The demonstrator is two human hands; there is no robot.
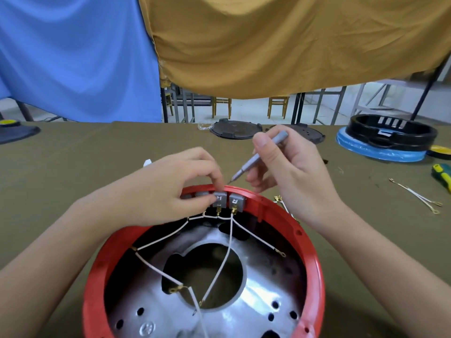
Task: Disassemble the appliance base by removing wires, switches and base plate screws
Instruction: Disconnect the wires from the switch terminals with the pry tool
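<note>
A red base [314, 259] sat open side up on the olive table [85, 162], just in front of you. White wires [227, 254] ran across its metal plate [263, 296] to grey switches [236, 200] along the far rim. Your left hand [170, 189] pinched one switch [219, 198] between thumb and fingertips. Your right hand [292, 172] gripped a grey screwdriver [258, 157], tip pointing down just beyond that switch. Two loose wires [419, 198] lay well to the right.
</note>
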